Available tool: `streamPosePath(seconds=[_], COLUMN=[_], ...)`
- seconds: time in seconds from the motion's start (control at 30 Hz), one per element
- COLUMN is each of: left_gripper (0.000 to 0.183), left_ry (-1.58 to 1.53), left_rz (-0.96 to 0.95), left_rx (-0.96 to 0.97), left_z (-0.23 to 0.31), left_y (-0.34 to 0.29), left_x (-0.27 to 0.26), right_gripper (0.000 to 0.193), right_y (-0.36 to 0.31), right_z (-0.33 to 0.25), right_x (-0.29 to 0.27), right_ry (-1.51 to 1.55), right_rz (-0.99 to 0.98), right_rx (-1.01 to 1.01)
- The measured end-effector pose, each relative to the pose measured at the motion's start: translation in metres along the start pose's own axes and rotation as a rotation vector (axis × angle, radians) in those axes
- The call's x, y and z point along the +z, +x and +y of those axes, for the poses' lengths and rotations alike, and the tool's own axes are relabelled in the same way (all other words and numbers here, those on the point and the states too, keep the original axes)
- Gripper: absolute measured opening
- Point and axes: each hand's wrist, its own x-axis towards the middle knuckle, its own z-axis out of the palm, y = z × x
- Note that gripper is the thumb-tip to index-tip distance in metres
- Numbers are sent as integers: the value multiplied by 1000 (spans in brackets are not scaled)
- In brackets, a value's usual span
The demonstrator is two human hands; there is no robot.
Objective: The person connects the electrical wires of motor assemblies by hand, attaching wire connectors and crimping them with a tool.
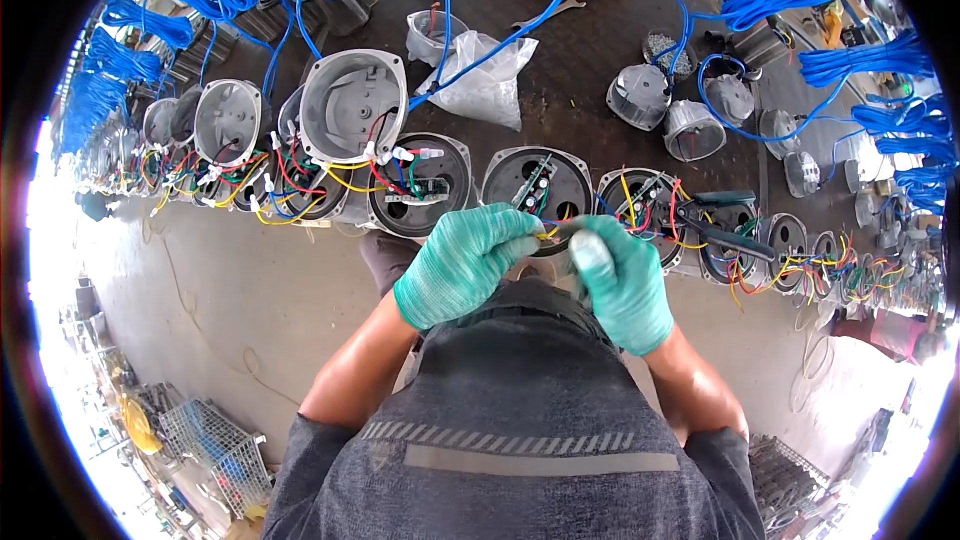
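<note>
two green-gloved hands [468,266] pinch thin wires [548,234] by a round housing [506,180].

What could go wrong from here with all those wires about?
The thin wires pinched in the gloved left hand, close to the right hand, might slip or fray. The dark-handled tool lying over a round housing could snag the yellow wire beside it if picked up carelessly. The blue cable slanting across the plastic bag might catch and drag it.
</note>
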Motion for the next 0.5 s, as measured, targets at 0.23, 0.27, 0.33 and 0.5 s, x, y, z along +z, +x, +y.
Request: streamPosePath(seconds=[0.23, 0.27, 0.33, 0.5], left_gripper=[19, 19, 21, 26], left_ry=[-100, -99, -95, 93], left_rz=[-59, -56, -89, -16], left_rx=[-121, -119, -133, 48], left_z=[-1, -1, 0, -3], left_y=[2, 2, 4, -2], left_x=[-3, -4, -6, 5], right_gripper=[30, 26, 14, 25], right_y=[28, 27, 24, 15], right_z=[22, 18, 8, -16], right_x=[-8, -9, -7, -5], right_ry=[-626, -660, -546, 379], right_rz=[82, -5, -16, -213], right_rx=[-930, -803, -680, 374])
